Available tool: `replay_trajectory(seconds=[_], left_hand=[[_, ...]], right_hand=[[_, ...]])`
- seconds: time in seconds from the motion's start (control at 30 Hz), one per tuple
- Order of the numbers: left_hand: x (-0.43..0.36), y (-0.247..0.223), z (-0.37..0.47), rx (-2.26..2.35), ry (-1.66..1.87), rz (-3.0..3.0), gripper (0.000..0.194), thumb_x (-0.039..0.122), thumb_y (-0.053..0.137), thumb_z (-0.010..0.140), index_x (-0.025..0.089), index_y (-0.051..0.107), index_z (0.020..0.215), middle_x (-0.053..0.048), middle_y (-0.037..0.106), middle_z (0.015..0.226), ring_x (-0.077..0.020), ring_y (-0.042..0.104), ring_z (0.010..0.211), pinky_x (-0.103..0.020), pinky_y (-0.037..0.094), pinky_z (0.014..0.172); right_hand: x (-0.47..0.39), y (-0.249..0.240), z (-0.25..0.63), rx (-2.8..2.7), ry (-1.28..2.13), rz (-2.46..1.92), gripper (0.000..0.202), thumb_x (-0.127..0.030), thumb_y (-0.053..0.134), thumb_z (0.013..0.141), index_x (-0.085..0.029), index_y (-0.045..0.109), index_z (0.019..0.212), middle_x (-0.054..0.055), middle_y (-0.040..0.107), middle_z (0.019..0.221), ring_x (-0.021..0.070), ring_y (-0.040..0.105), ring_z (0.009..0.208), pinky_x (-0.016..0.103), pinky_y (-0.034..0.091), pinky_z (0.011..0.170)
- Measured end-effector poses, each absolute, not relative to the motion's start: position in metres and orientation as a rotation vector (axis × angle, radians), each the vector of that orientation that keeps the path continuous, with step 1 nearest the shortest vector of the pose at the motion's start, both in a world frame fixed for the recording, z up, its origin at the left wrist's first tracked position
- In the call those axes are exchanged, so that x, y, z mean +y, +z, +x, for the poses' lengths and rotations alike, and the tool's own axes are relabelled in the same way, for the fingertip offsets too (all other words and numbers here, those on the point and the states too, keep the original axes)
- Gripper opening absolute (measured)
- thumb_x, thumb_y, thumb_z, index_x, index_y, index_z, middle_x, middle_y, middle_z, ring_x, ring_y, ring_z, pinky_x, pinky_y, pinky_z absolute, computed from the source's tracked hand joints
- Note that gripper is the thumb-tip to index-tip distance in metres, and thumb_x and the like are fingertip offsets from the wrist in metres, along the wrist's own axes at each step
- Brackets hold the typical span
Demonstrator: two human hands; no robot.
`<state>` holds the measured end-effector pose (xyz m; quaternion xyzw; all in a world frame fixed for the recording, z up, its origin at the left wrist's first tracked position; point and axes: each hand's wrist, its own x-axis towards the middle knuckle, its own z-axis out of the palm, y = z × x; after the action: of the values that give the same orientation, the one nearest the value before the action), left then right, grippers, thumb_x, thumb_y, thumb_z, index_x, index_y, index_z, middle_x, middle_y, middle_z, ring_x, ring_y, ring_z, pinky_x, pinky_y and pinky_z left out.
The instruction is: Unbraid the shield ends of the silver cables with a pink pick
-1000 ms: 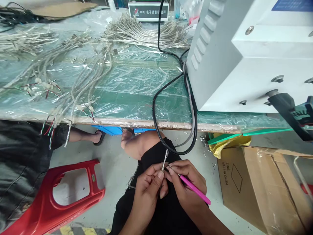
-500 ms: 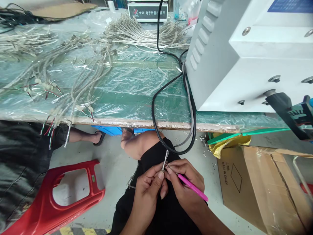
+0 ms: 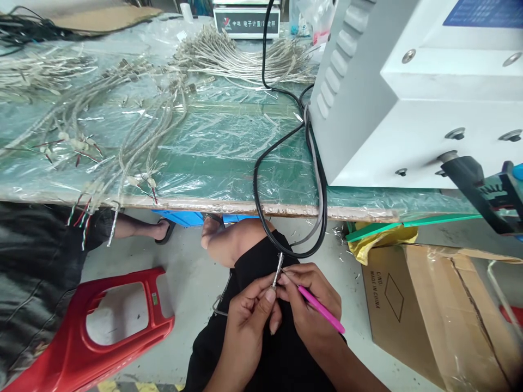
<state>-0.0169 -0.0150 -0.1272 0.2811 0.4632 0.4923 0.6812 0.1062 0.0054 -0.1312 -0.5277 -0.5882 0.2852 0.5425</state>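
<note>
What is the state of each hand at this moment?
Left hand: closed, pinching a silvery cable end.
Right hand: closed, holding a pink-handled tool.

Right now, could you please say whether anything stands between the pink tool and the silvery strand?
Nothing visible does: the right hand holds the pink tool close beside the silvery strand, which the left hand pinches. The black cord loops beyond them, not between.
</note>
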Motion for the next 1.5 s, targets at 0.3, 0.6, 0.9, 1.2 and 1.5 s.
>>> replay_trajectory(seconds=[0.3,0.6,0.9,1.2,1.5], left_hand=[[-0.014,-0.123,-0.017,1.043,1.079,0.634,0.027,0.029,0.061,0.096,0.021,0.075,0.118,-0.008,0.075,0.087,-0.0065,0.041,0.048,-0.028,0.035,0.053],[-0.011,-0.122,-0.014,0.989,1.114,0.574,0.025,0.032,0.063,0.095,0.018,0.076,0.111,-0.005,0.068,0.074,-0.0062,0.034,0.048,-0.026,0.024,0.049],[-0.021,-0.127,-0.015,0.974,1.188,0.460,0.024,0.033,0.066,0.092,0.016,0.077,0.106,-0.004,0.066,0.066,-0.0048,0.031,0.045,-0.025,0.021,0.047],[-0.018,-0.135,-0.026,0.890,1.096,0.565,0.026,0.035,0.064,0.094,0.015,0.077,0.104,-0.002,0.063,0.064,-0.0048,0.027,0.045,-0.026,0.017,0.046],[-0.018,-0.130,-0.030,0.958,0.996,0.672,0.027,0.035,0.061,0.096,0.015,0.077,0.104,-0.003,0.063,0.066,-0.0067,0.030,0.048,-0.027,0.017,0.048]], right_hand=[[0.011,-0.135,0.110,-1.325,0.586,-1.256,0.014,-0.009,0.066,0.089,-0.022,0.071,0.088,0.003,0.069,0.089,0.0147,0.071,0.074,0.028,0.066,0.062],[0.014,-0.136,0.106,-1.097,0.652,-1.390,0.009,-0.020,0.069,0.090,-0.019,0.072,0.082,0.002,0.066,0.090,0.0108,0.070,0.065,0.024,0.064,0.058],[0.009,-0.143,0.114,-1.095,0.640,-1.345,0.007,-0.019,0.072,0.087,-0.020,0.070,0.081,0.002,0.070,0.081,0.0157,0.071,0.075,0.029,0.062,0.067],[0.013,-0.137,0.117,-0.878,0.909,-1.394,0.022,-0.036,0.054,0.100,-0.019,0.067,0.107,0.008,0.079,0.091,0.0175,0.076,0.070,0.028,0.062,0.058],[0.011,-0.132,0.118,-0.986,1.123,-1.323,0.016,-0.028,0.079,0.081,-0.022,0.066,0.089,0.003,0.075,0.088,0.0164,0.071,0.081,0.027,0.058,0.071]])
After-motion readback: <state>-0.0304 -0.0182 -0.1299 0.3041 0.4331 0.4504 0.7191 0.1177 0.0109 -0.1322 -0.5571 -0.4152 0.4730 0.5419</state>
